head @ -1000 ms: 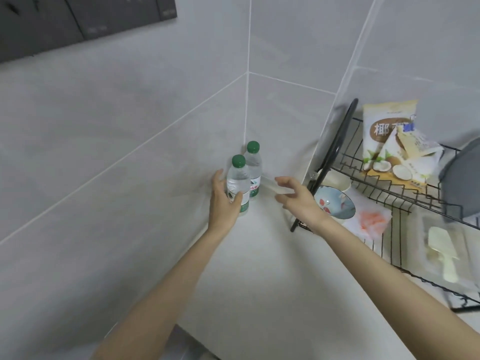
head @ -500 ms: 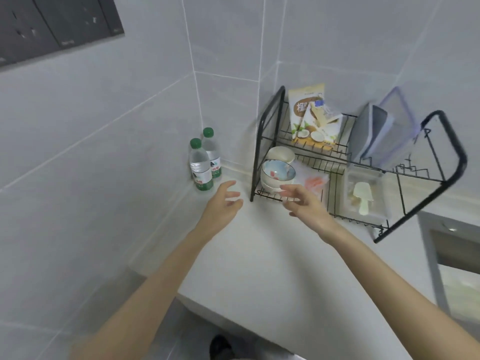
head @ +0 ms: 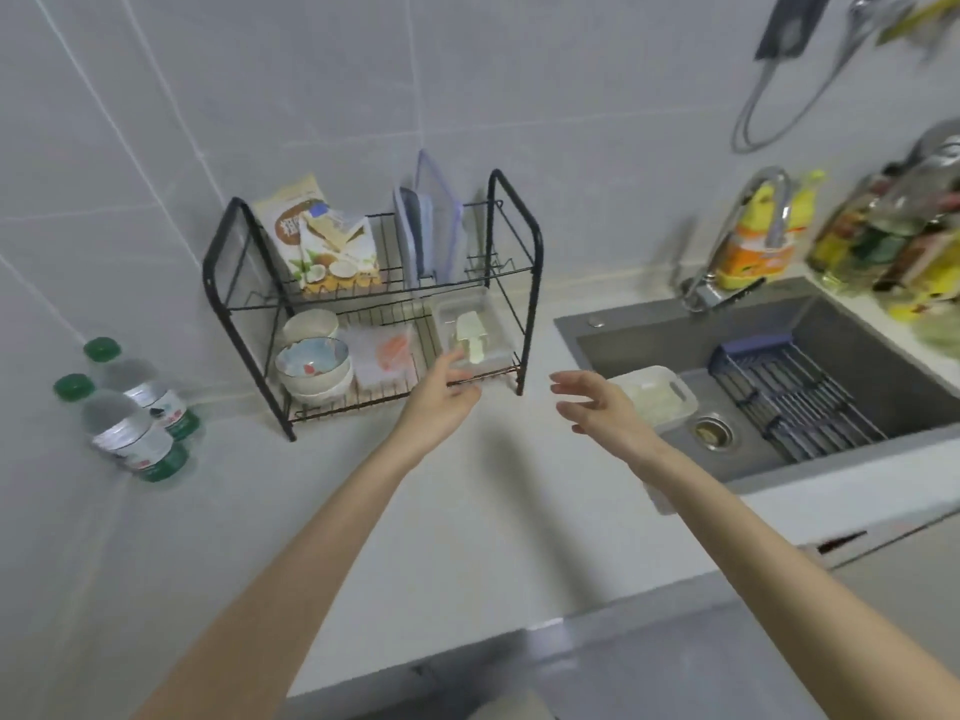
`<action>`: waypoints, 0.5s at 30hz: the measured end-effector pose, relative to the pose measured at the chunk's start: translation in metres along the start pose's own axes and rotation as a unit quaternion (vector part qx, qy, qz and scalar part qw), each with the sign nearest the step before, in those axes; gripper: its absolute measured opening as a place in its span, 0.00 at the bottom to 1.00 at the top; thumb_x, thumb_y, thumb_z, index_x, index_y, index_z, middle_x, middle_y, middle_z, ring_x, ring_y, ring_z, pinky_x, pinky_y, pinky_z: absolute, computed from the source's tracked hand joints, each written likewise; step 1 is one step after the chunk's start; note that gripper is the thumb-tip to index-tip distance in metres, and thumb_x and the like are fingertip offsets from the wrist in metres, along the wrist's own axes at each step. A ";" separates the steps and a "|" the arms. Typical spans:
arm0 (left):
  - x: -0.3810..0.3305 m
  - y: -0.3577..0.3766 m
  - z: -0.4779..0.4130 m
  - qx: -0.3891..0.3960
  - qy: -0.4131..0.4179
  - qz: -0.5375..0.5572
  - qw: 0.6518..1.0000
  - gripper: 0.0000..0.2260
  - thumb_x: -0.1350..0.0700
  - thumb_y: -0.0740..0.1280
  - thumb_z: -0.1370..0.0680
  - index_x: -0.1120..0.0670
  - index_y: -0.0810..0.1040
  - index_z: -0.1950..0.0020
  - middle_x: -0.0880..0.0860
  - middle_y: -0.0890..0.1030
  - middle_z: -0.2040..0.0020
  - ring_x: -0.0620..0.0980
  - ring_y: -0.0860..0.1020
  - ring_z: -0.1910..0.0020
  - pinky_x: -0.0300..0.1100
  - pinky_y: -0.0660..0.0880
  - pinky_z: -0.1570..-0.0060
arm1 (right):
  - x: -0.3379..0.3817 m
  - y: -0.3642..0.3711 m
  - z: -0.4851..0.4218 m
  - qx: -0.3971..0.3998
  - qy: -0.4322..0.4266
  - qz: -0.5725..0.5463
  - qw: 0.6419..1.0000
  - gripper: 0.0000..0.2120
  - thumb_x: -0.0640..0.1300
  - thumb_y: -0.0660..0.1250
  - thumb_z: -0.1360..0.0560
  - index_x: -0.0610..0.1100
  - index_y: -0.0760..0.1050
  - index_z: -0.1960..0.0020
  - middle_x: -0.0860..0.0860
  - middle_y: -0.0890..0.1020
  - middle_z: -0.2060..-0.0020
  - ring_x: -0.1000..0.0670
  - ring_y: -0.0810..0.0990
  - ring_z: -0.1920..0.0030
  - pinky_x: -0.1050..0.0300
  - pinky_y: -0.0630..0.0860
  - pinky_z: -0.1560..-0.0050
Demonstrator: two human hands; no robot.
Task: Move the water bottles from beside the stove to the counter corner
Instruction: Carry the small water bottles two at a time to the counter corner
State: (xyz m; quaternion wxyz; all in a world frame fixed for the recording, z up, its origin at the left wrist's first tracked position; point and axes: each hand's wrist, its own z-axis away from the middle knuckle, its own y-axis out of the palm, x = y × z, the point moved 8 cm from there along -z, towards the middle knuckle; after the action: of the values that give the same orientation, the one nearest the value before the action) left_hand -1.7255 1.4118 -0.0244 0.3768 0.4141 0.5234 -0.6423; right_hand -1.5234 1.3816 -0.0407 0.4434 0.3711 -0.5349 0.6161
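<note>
now both bottles point(head: 137, 407) in counter corner point(head: 78, 459)

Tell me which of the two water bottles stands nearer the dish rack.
The rear bottle, deeper in the corner; the front bottle stands farther from the dish rack.

One wide-angle camera, worn on the head, is looking forward and down from close above the pale grey counter point(head: 467, 511), facing the grey tiled wall point(head: 597, 96) behind it.
</note>
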 end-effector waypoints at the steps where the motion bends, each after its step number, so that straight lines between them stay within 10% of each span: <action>1: -0.008 0.014 -0.003 0.021 0.007 0.001 1.000 0.21 0.60 0.63 0.21 0.53 0.65 0.29 0.51 0.74 0.39 0.46 0.75 0.46 0.28 0.70 0.58 | -0.005 -0.014 0.007 -0.022 0.005 -0.005 1.000 0.14 0.38 0.64 0.23 0.52 0.74 0.41 0.52 0.79 0.41 0.54 0.79 0.50 0.61 0.73 0.51; 8: -0.070 0.137 -0.004 0.192 0.100 -0.050 0.975 0.20 0.56 0.64 0.22 0.47 0.67 0.31 0.49 0.76 0.38 0.48 0.77 0.47 0.39 0.71 0.51 | -0.040 -0.123 0.096 -0.198 0.040 -0.026 0.979 0.16 0.38 0.64 0.23 0.47 0.74 0.36 0.51 0.79 0.40 0.52 0.78 0.43 0.62 0.73 0.50; 15: -0.146 0.268 0.039 0.324 0.198 -0.076 0.922 0.20 0.56 0.64 0.22 0.51 0.68 0.30 0.50 0.75 0.37 0.46 0.76 0.46 0.28 0.72 0.57 | -0.076 -0.213 0.198 -0.342 0.088 -0.024 0.935 0.16 0.39 0.63 0.22 0.49 0.72 0.36 0.52 0.77 0.39 0.51 0.78 0.43 0.56 0.75 0.45</action>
State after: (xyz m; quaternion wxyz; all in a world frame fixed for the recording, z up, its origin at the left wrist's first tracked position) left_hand -1.4311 1.3353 0.0183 0.0613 0.5911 0.3808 -0.7084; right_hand -1.3005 1.1822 -0.0106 0.6036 0.1536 -0.6629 0.4155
